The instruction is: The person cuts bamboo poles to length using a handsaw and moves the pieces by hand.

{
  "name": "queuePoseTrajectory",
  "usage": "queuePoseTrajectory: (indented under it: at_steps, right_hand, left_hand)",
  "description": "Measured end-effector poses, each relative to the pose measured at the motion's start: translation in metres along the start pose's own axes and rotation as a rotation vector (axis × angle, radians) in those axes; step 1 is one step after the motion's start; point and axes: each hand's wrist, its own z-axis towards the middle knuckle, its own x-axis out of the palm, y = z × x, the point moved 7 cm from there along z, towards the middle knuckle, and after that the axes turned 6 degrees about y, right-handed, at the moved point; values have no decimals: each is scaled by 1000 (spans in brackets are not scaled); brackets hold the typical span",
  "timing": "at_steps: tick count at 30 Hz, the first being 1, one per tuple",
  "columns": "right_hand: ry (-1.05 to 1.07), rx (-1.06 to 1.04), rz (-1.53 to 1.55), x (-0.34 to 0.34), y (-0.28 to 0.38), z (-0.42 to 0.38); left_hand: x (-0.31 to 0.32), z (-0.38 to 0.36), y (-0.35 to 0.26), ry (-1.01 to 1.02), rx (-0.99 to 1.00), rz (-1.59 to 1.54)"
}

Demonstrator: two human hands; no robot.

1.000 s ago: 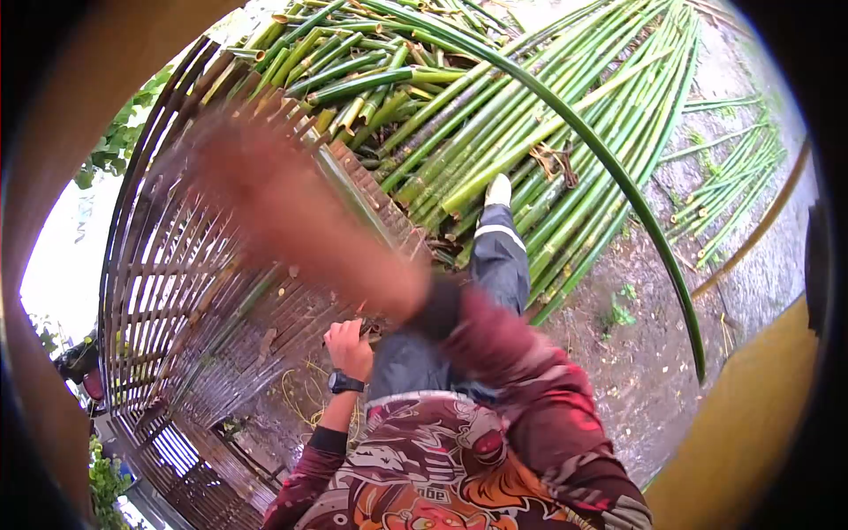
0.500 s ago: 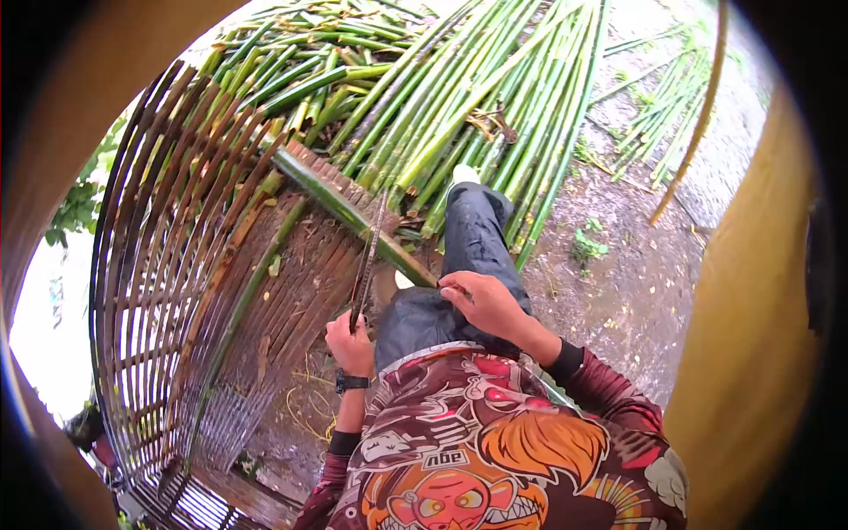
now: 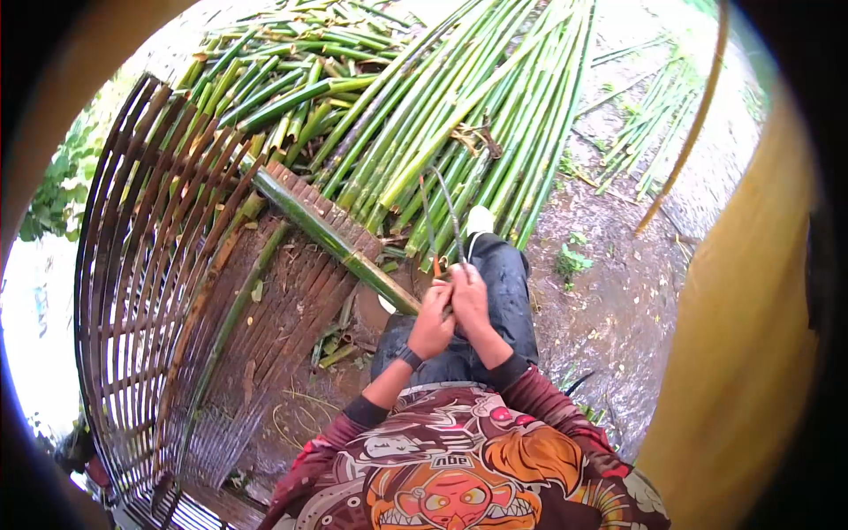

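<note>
A thin, bowed saw-like tool (image 3: 453,212), with a small orange part near its lower end, points up and away from my body. My left hand (image 3: 431,325), with a dark band on its wrist, is closed on the tool's lower end. Touching it, my right hand (image 3: 470,302) has its fingers closed at the base of the tool's curved part. Just left of both hands, a cut green bamboo pole (image 3: 331,240) slants across wooden slats (image 3: 305,196), its near end beside my left hand.
A slatted bamboo frame (image 3: 132,309) curves up at the left. Long green bamboo poles (image 3: 495,132) and a pile of shorter pieces (image 3: 291,79) lie ahead. Thin stalks (image 3: 654,124) lie at the upper right. A tan sheet (image 3: 733,336) hangs at the right.
My left hand has moved right with the tool, away from across the pole. My right hand has left the pole's near end and joined my left hand at the tool.
</note>
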Motion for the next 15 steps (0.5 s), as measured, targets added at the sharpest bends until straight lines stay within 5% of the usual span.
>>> queuePoseTrajectory:
  at_steps: [4,6,8,10,13,15]
  right_hand:
    - [5,-46,-343,-49,-18,51]
    - [-109,247,35,-61,-40,76]
    - [-141,254,81,-78,-70,112]
    - [-128,249,121,-86,-98,149]
    - [-156,289,186,-85,-115,180]
    - [-135,288,283,-73,-110,189]
  left_hand:
    - [2,61,28,131,77,131]
    - [-28,109,81,60,-173,24]
    - [-62,164,145,-201,-137,302]
    - [-82,220,233,-176,-440,343]
    - [-96,287,380,-151,-632,647]
    - [-97,319,425,-113,-775,746]
